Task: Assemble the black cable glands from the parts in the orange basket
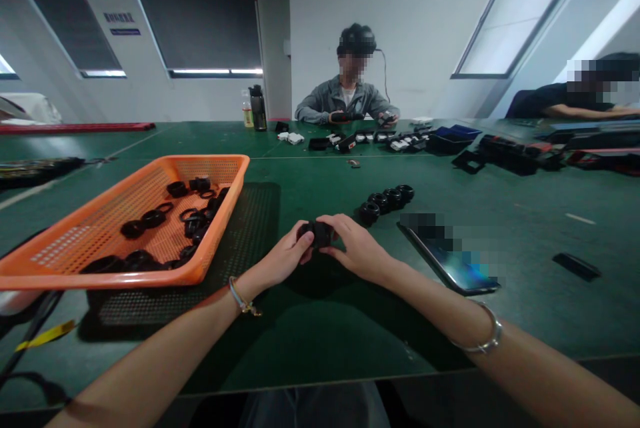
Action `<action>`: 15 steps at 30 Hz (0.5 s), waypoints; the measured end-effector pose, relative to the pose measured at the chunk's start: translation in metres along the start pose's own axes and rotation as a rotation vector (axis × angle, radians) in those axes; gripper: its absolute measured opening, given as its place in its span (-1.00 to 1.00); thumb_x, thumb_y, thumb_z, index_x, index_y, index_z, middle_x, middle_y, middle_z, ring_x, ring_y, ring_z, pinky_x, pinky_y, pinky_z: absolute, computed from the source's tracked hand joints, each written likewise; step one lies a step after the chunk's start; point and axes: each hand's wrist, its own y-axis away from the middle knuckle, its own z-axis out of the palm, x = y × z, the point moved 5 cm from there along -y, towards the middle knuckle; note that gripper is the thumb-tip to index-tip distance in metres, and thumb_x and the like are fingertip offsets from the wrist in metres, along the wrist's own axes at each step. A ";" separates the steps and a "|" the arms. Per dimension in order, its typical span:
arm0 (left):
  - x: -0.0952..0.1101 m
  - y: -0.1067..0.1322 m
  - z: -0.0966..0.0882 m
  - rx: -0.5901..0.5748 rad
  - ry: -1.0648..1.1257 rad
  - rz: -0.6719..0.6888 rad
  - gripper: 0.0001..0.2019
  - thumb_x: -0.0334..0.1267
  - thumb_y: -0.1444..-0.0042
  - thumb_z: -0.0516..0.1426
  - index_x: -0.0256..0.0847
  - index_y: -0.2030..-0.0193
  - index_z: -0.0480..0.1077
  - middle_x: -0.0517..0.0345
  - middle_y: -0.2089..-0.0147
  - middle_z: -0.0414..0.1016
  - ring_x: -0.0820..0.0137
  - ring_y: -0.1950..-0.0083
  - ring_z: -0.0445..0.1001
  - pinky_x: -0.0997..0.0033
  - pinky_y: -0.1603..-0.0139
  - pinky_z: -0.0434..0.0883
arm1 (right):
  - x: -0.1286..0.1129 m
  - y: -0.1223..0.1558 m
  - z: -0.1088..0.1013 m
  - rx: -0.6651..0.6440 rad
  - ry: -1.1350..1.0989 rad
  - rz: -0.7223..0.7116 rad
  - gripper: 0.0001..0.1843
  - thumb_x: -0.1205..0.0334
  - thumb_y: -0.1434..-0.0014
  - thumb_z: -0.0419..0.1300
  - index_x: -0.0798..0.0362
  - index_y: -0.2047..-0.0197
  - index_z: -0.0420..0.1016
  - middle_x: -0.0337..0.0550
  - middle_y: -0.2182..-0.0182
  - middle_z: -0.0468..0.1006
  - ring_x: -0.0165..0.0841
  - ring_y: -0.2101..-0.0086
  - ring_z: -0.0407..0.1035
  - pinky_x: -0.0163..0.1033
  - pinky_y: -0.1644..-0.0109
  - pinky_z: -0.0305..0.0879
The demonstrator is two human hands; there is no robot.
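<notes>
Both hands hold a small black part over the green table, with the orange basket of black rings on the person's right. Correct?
Not quite: the head view shows the orange basket on the person's left. Both the left hand and right hand do hold the black part over the green table.

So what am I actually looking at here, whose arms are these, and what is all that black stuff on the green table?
There is no machine here. The picture comes from a camera worn on a person's head, looking forward and down, so the two bare arms at the bottom are that person's own. The left hand and right hand meet over the green table, and together their fingers grip a small black part. To the left sits an orange basket holding many black rings. Just beyond the hands stands a short row of black parts, and a phone lies at the right. Across the table another person handles small items, and a second person sits at the far right.
</notes>
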 end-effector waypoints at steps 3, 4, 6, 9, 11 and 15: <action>0.002 0.002 0.001 -0.009 -0.041 -0.001 -0.57 0.15 -0.08 -0.12 -0.23 0.26 0.11 0.35 0.54 0.10 0.54 0.56 0.07 0.50 0.52 0.10 | -0.002 -0.001 -0.003 0.001 0.021 -0.048 -0.63 0.33 -0.07 0.17 0.10 0.04 0.20 0.01 0.18 0.42 -0.20 0.16 0.32 -0.05 0.10 0.32; 0.002 0.003 0.001 -0.012 -0.049 -0.001 -0.59 0.14 -0.09 -0.12 -0.23 0.25 0.11 0.34 0.53 0.09 0.54 0.55 0.07 0.50 0.51 0.10 | -0.003 -0.001 -0.003 -0.006 0.027 -0.059 -0.63 0.32 -0.07 0.17 0.11 0.05 0.19 0.01 0.19 0.42 -0.20 0.17 0.32 -0.06 0.11 0.32; 0.003 0.005 0.002 -0.023 -0.048 0.000 -0.61 0.11 -0.10 -0.11 -0.23 0.23 0.11 0.34 0.51 0.08 0.54 0.53 0.07 0.49 0.49 0.11 | -0.005 0.000 -0.004 -0.019 0.039 -0.078 -0.65 0.29 -0.10 0.15 0.11 0.05 0.19 0.01 0.22 0.43 -0.21 0.20 0.32 -0.07 0.15 0.33; 0.003 0.007 0.003 -0.039 -0.026 0.011 -0.62 0.08 -0.12 -0.11 -0.24 0.19 0.11 0.32 0.49 0.07 0.52 0.50 0.08 0.48 0.45 0.15 | -0.008 0.001 -0.005 -0.015 0.051 -0.113 -0.68 0.25 -0.13 0.11 0.13 0.05 0.18 0.02 0.24 0.43 -0.21 0.24 0.31 -0.08 0.18 0.32; 0.003 0.008 0.003 -0.048 -0.036 0.015 -0.62 0.06 -0.14 -0.12 -0.25 0.16 0.11 0.31 0.47 0.08 0.50 0.48 0.11 0.46 0.41 0.18 | -0.010 0.001 -0.005 -0.014 0.042 -0.124 -0.70 0.23 -0.15 0.08 0.16 0.06 0.19 0.04 0.26 0.43 -0.21 0.26 0.31 -0.09 0.20 0.32; 0.007 0.011 0.001 -0.015 -0.162 0.049 -0.67 -0.04 -0.17 -0.12 -0.26 0.09 0.11 0.20 0.37 0.21 0.42 0.35 0.23 0.37 0.25 0.25 | -0.009 0.002 -0.004 -0.026 -0.012 -0.059 -0.71 0.21 -0.17 0.05 0.17 0.07 0.21 0.06 0.26 0.44 -0.22 0.26 0.32 -0.11 0.21 0.31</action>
